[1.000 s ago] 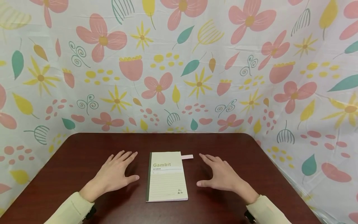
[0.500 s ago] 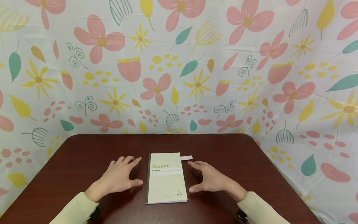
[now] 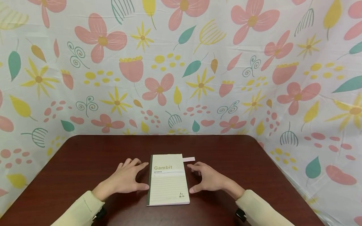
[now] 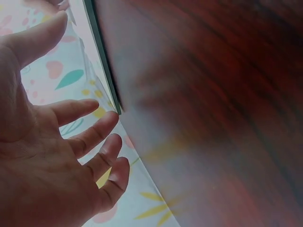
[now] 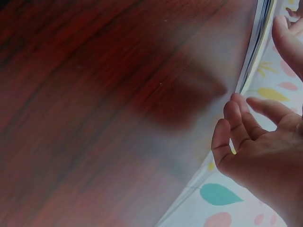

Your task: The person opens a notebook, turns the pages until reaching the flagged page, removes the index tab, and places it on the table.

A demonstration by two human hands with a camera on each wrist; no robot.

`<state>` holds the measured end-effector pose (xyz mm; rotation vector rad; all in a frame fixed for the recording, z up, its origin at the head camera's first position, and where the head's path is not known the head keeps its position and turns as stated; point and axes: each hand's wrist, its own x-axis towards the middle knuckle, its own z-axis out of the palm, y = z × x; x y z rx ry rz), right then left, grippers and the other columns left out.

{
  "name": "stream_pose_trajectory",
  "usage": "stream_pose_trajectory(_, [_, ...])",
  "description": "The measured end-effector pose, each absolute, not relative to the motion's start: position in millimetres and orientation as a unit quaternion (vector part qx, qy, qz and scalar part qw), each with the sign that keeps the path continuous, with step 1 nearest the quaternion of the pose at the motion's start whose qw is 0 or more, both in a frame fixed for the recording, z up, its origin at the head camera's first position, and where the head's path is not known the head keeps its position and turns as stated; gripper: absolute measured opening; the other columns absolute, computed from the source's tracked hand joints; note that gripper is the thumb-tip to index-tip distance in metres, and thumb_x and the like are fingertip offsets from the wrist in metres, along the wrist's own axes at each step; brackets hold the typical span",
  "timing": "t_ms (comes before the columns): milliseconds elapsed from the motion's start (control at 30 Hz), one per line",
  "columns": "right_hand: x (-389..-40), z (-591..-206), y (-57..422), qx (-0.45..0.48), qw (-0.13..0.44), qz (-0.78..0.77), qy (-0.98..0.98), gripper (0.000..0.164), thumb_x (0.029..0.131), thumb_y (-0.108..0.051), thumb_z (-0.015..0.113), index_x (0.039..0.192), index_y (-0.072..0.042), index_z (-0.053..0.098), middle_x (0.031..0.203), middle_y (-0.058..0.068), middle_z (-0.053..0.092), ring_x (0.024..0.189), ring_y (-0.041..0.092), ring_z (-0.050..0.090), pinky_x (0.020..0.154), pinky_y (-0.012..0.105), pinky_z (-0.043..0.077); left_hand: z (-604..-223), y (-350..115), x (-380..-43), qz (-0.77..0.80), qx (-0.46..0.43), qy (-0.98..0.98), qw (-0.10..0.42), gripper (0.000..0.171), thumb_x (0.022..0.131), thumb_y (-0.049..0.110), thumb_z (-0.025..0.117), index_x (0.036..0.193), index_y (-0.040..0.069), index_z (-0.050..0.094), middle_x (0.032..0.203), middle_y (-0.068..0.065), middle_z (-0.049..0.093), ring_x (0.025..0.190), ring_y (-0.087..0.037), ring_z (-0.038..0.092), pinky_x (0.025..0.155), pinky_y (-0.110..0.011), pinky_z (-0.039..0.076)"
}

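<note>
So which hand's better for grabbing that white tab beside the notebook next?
Probably the right hand: it's closer to the white tab, while the left hand is across the notebook, by its dark spine.

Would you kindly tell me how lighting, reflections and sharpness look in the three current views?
Head: fairly even light, the large title on the notebook legible; left wrist: hazy sheen on the table, with yellow print from the cloth mirrored softly; right wrist: a blurry dark patch, shadow or reflection, on the table beside the right hand.
</note>
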<state>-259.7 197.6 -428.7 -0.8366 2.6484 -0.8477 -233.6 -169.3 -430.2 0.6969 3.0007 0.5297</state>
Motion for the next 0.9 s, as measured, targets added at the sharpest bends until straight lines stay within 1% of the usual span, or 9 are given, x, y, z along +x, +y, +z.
stream_pose_trajectory(67, [-260.2,-428.9,196.4,-0.288,0.121,-0.292,0.904,0.095,0.078,-0.034,0.096,0.154,0.001,0.051,0.13,0.009,0.057,0.102,0.024,0.052,0.084,0.039,0.046,-429.5,-168.1,-233.7,0.174,0.226,0.958,0.011,0.09,0.08,0.057,0.085,0.151,0.009,0.058,0.134,-0.008,0.055,0.116,-0.031,0.045,0.085,-0.049,0.035])
stream_pose_trajectory(300, [-262.1,-429.2,192.5,-0.292,0.129,-0.29,0.902,0.094,0.077,-0.032,0.096,0.152,0.004,0.052,0.125,0.008,0.056,0.108,0.025,0.053,0.089,0.042,0.047,-430.3,-165.4,-233.4,0.184,0.237,0.954,0.021,0.088,0.08,0.054,0.087,0.15,0.007,0.06,0.131,-0.008,0.055,0.111,-0.029,0.044,0.081,-0.047,0.033])
stream_pose_trajectory(600, [-263.9,-429.3,190.0,-0.292,0.125,-0.274,0.908,0.091,0.078,-0.033,0.096,0.15,0.003,0.054,0.119,0.007,0.057,0.108,0.026,0.055,0.092,0.045,0.046,-429.7,-162.7,-233.3,0.18,0.238,0.954,0.026,0.084,0.082,0.051,0.086,0.148,0.007,0.061,0.133,-0.008,0.054,0.114,-0.029,0.043,0.083,-0.049,0.034])
stream_pose_trajectory(767, [-266.4,-430.2,188.4,-0.29,0.126,-0.27,0.91,0.09,0.078,-0.034,0.096,0.15,0.0,0.056,0.116,0.005,0.056,0.106,0.023,0.053,0.089,0.042,0.046,-430.2,-162.1,-235.1,0.181,0.24,0.953,0.03,0.083,0.083,0.052,0.086,0.148,0.007,0.061,0.133,-0.008,0.054,0.114,-0.029,0.043,0.082,-0.048,0.033])
stream_pose_trajectory(900, [-268.1,-431.4,187.3,-0.291,0.124,-0.27,0.909,0.091,0.075,-0.032,0.098,0.149,0.0,0.057,0.114,0.004,0.056,0.103,0.023,0.053,0.087,0.04,0.046,-429.5,-161.6,-234.3,0.183,0.241,0.953,0.035,0.082,0.082,0.049,0.087,0.147,0.007,0.062,0.131,-0.007,0.053,0.112,-0.028,0.042,0.082,-0.048,0.032])
